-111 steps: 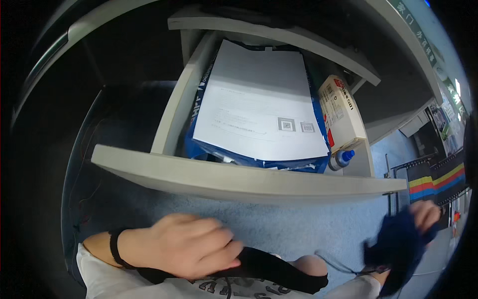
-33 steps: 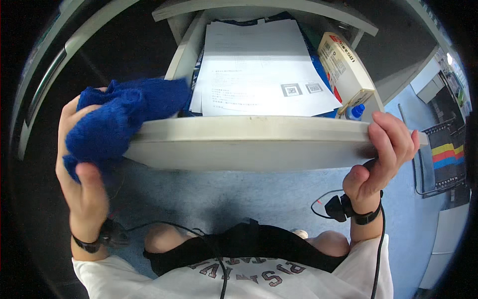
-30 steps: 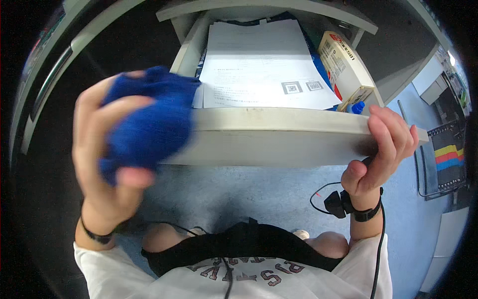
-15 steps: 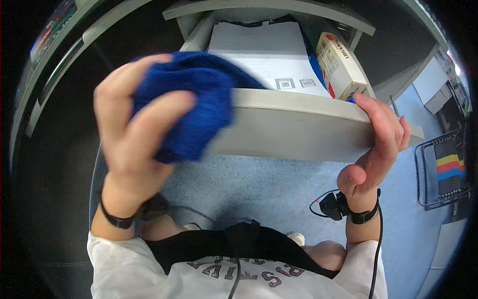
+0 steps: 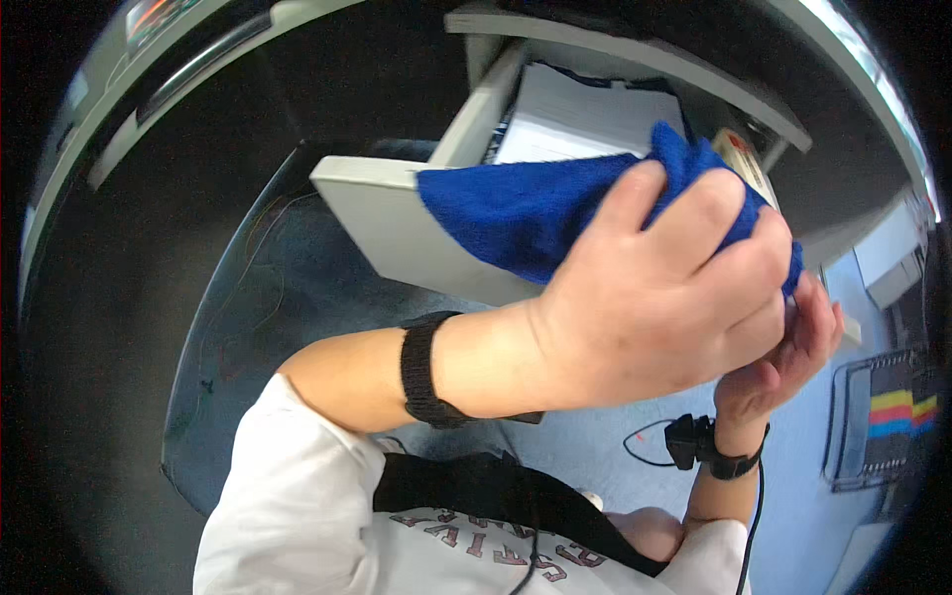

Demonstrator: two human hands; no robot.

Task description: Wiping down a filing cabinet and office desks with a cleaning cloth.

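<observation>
A blue cloth (image 5: pixel 526 203) lies draped over the top edge of the open drawer's pale grey front (image 5: pixel 397 223), part of it hanging down the outer face. My left hand (image 5: pixel 674 283) reaches across to the right end of that front, its fingers curled and pressing the bunched cloth against it. Just beyond, my right hand (image 5: pixel 778 362) is at the drawer front's right end, fingers bent upward beside the cloth. My left hand hides part of the right hand's grip. Inside the drawer lie white printed sheets (image 5: pixel 595 114), and a cream box (image 5: pixel 744 159) is mostly covered by cloth and hand.
The cabinet's top edge (image 5: pixel 635 45) overhangs the drawer. A black wire rack (image 5: pixel 878 416) with coloured stripes stands at the right. A dark chair-like surface (image 5: pixel 268 288) is at the left, below the drawer. A cable (image 5: pixel 759 526) runs down from my right wrist.
My left hand has swept the cloth from the drawer front's left part to its right end, spreading it along the top edge. The view has shifted, showing the drawer's left corner.
</observation>
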